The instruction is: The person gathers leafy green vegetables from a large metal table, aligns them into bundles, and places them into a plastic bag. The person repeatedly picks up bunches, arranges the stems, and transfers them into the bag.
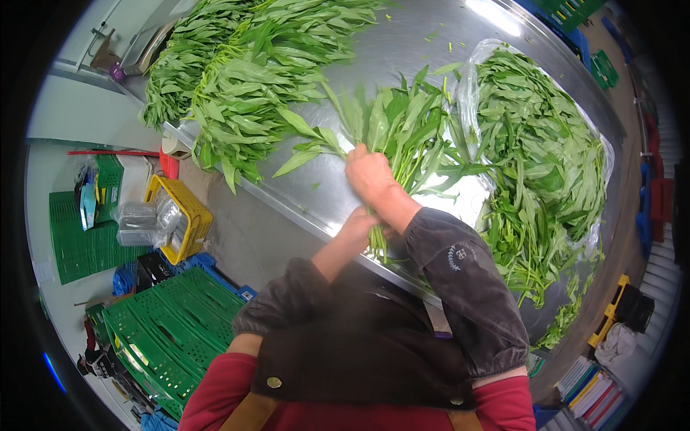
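My left hand (pixel 356 233) is closed around the lower stems of a bunch of leafy greens (pixel 412 116), whose cut ends point down by the steel table's near edge. Just above it, my right hand (pixel 371 169) grips stems at the base of the leaves, among them a sprig (pixel 312 141) that sticks out to the left. Bundled leafy greens (pixel 259 91) lie in rows at the upper left, some leaves hanging over the edge. To the right, a large heap of loose greens (pixel 544 134) rests on a clear plastic bag (pixel 470 89).
The steel table (pixel 302 202) has small leaf scraps on it. On the lower left are stacked green plastic crates (pixel 178 323) and a yellow crate (pixel 197 218) holding plastic-wrapped packs. More crates (pixel 604 70) stand beyond the table at the upper right.
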A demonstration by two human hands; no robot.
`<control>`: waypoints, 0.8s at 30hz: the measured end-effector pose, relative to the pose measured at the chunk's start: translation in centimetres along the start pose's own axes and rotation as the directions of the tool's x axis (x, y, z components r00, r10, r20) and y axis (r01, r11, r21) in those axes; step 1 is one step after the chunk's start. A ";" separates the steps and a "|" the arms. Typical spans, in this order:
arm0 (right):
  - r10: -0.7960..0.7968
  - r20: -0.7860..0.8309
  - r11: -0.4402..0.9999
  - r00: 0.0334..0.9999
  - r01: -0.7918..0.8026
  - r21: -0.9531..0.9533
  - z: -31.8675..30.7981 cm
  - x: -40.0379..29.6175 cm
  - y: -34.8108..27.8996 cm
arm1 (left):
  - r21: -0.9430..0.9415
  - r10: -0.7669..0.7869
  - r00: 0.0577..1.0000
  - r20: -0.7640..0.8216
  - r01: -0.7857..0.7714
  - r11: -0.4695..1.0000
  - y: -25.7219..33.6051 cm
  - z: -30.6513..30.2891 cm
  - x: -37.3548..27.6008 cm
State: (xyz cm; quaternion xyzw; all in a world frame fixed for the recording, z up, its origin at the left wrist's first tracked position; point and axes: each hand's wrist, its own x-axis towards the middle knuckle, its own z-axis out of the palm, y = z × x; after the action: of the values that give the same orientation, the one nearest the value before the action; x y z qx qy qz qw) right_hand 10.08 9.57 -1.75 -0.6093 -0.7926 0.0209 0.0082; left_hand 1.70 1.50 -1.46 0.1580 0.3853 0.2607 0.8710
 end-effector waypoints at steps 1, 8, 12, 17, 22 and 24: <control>0.033 -0.036 0.997 0.999 -0.030 0.076 -0.4 0.0 0.1 | 0.000 -0.012 1.000 0.015 0.012 1.000 -0.1 0.0 0.0; 0.769 -0.087 -0.092 0.633 0.244 0.966 -6.8 -5.9 3.0 | 0.054 -0.035 0.995 0.096 0.030 0.998 -0.8 -2.4 1.2; 0.694 0.242 -0.149 0.678 -0.193 0.970 -3.2 -13.1 5.4 | -0.015 -0.110 0.979 0.174 0.114 0.993 -0.5 -2.6 1.5; 0.551 0.060 0.376 0.832 -0.312 0.873 -4.7 -10.6 3.0 | -0.135 -0.133 0.983 0.126 0.150 0.979 -0.2 -1.2 0.7; 0.348 -0.069 0.706 0.935 -0.214 0.675 -5.1 -2.9 0.5 | -0.006 0.063 0.996 0.057 -0.062 0.998 -2.6 -1.9 2.1; 0.343 -0.001 0.782 0.939 -0.285 0.554 -3.3 -0.6 0.6 | -0.091 0.026 0.999 -0.028 -0.029 0.995 -2.4 -1.7 2.0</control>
State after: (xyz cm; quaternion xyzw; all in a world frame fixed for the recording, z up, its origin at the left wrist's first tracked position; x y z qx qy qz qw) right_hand 10.90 9.25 1.48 -0.7051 -0.6392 0.2161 0.2182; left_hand 2.30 0.82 -4.89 0.1198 0.3824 0.2920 0.8684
